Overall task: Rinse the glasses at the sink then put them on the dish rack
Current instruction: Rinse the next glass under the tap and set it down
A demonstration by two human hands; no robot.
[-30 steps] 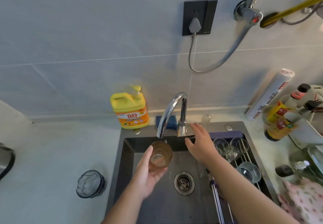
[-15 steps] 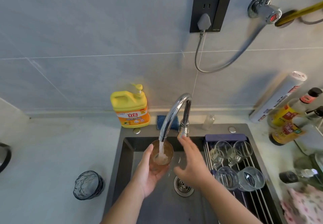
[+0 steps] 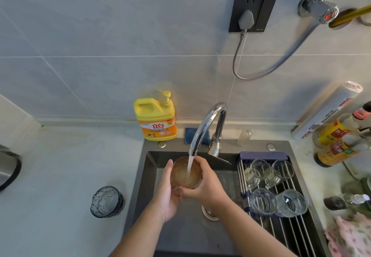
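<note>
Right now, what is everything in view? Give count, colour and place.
amber glass: one, brownish, under the faucet's stream, over the sink
faucet: one, chrome, behind the sink
sink: one, dark grey, centre
dish rack: one, silver rods, across the sink's right side
clear glasses: four, colourless, on the dish rack
textured glass: one, blue-grey, counter left of the sink
detergent bottle: one, yellow, by the wall behind the sink
sponge: one, blue, behind the faucet
wall socket: one, black, grey plug in it, above the faucet
left hand: one, holds the amber glass
right hand: one, grips the amber glass's right side
</note>
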